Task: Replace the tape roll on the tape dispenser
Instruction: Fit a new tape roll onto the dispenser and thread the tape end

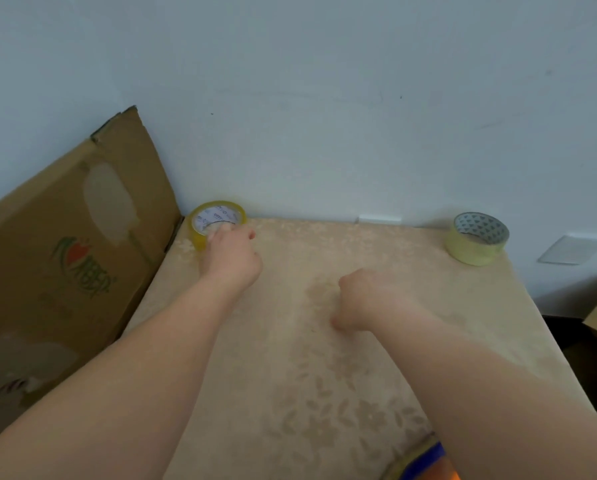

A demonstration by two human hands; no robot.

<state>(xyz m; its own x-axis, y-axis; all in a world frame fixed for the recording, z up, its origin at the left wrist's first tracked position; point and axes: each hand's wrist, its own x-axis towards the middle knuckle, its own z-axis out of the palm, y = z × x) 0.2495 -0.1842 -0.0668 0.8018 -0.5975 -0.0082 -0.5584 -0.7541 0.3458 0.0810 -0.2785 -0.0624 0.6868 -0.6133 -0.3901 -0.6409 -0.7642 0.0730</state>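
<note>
Left hand (233, 252) on yellow tape roll (217, 221) at the far left table (376, 258) corner.
Fingers curled over its near rim, gripping; right hand (363, 299) fisted mid-table, holding nothing visible. Second tape roll (477, 242) far right; cardboard box (72, 244) at left.

Both bare forearms stretched forward. Left hand (233, 256) far left, palm down, fingers curled forward. Right hand (366, 299) nearer, centre, curled into a loose fist, knuckles up.
</note>
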